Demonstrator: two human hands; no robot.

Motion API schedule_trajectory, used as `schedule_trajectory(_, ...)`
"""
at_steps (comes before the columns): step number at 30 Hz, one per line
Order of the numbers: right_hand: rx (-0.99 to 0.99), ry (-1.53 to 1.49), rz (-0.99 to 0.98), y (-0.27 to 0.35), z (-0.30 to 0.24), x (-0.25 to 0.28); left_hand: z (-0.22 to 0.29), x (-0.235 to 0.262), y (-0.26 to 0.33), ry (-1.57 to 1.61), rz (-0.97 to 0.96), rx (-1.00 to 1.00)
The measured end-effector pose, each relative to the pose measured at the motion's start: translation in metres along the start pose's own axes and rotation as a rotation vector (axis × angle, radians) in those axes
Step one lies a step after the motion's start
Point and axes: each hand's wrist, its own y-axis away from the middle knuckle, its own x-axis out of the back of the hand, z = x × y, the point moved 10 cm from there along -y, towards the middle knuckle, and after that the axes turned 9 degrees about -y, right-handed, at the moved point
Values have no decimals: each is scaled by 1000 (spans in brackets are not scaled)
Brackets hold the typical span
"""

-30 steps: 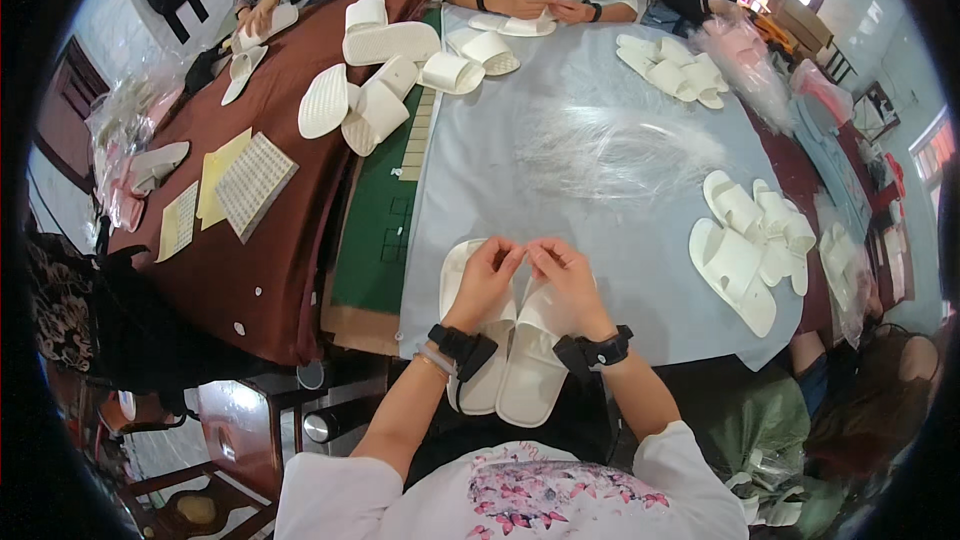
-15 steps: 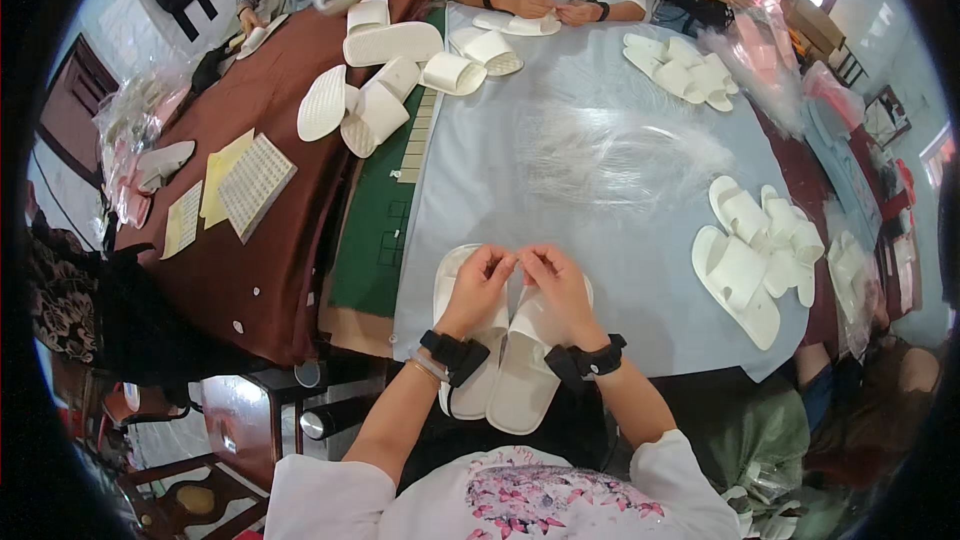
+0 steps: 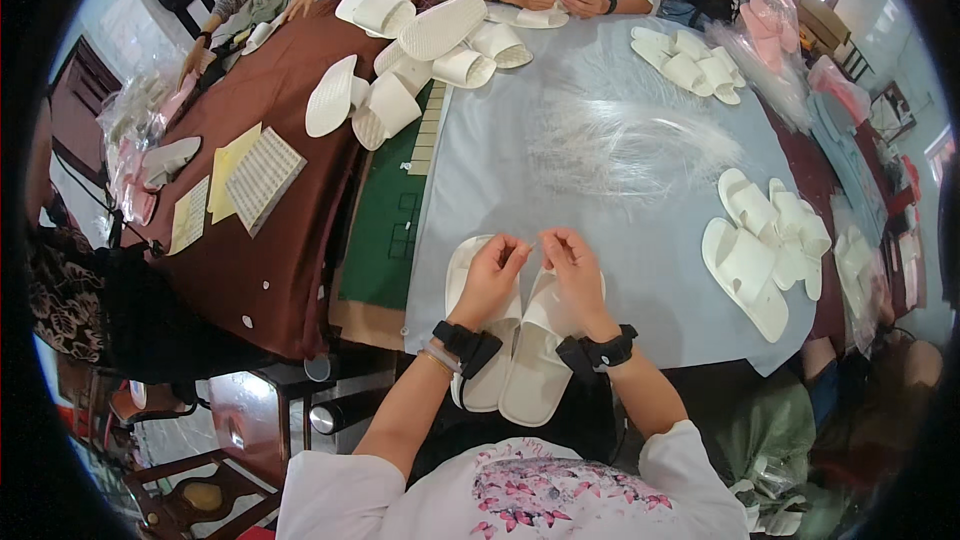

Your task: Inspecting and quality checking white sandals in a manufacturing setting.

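Observation:
A pair of white slide slippers lies side by side at the table's near edge, the left slipper and the right slipper with their heel ends overhanging it. Above their straps, my left hand is closed with thumb and forefinger pinched. My right hand faces it in a similar pinch, fingertips a small gap apart. A tiny pale bit shows by the fingertips, too small to name. Both wrists wear black bands with dark boxes. Beyond my hands, a spread of thin clear strands covers part of the grey tabletop.
White slippers sit in groups at right, far right and far left. A brown-covered table with paper cards stands on the left. Several co-workers sit across; clear bags lie at the right edge.
My fingertips have drawn slightly apart. The slippers the co-worker at far left held up now rest on the pile, and that person's hands reach toward other things. The whole view has shifted a little.

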Motion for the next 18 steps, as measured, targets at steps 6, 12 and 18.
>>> schedule_trajectory(6, 34, 72, -4, 0, -6, -4, 2, 1, 0, 25, 4, -22)
schedule_trajectory(12, 74, 124, 18, 0, -10, -3, 2, 1, -1, 50, 12, -50)
schedule_trajectory(18, 115, 199, 10, 1, -14, -3, 4, 2, -1, 45, 27, -68)
